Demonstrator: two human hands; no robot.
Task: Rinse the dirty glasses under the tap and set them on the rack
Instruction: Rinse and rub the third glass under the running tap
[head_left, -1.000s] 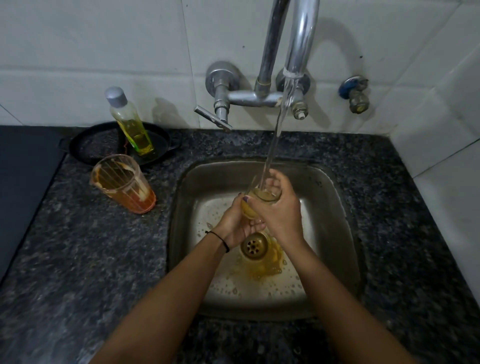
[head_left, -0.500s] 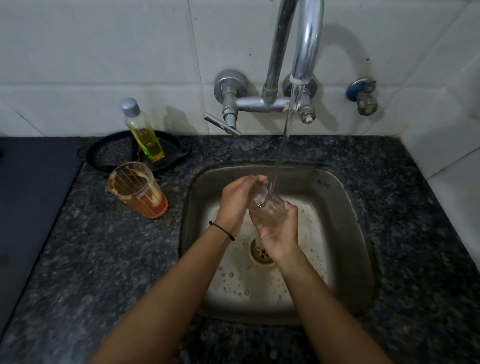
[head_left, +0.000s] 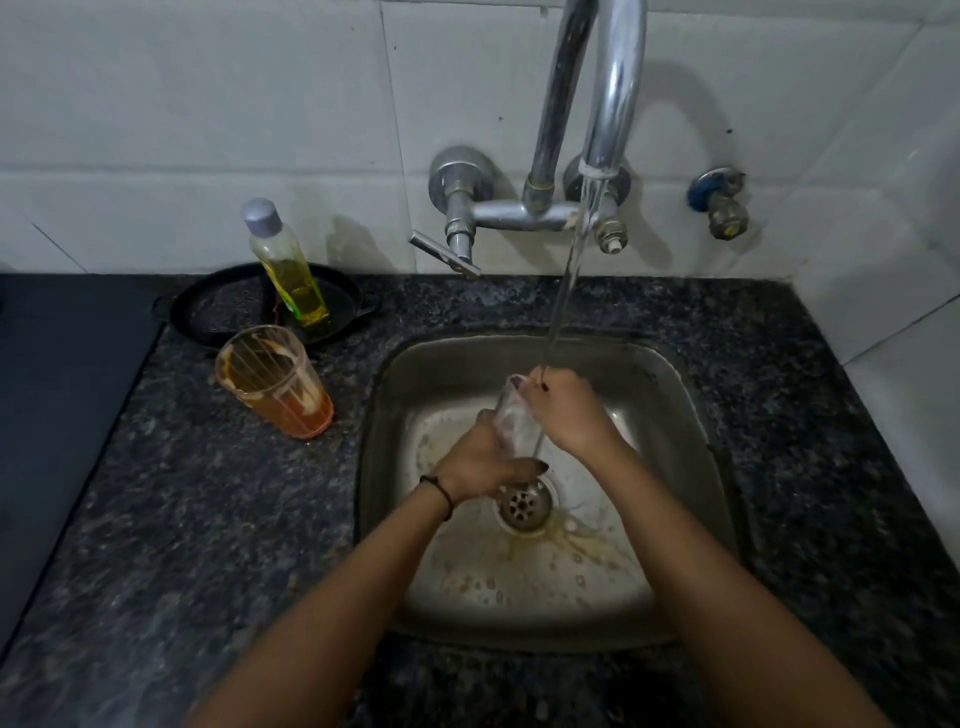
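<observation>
Hands now stand swapped against the earlier frame: the left hand (head_left: 483, 460) grips the clear glass (head_left: 511, 423) low at its base, and the right hand (head_left: 569, 410) holds the rim with its fingers curled over it, at centre frame above the sink (head_left: 691, 415). The stream (head_left: 566, 291) from the tap (head_left: 613, 104) strikes the right knuckles, not the mouth.

Risks:
- The wet glass may slip onto the steel.
- The inside may go unrinsed.
- Water may splash the counter (head_left: 208, 493).

A second glass (head_left: 275, 382), orange-stained, waits at left of centre. No rack is in view.
</observation>
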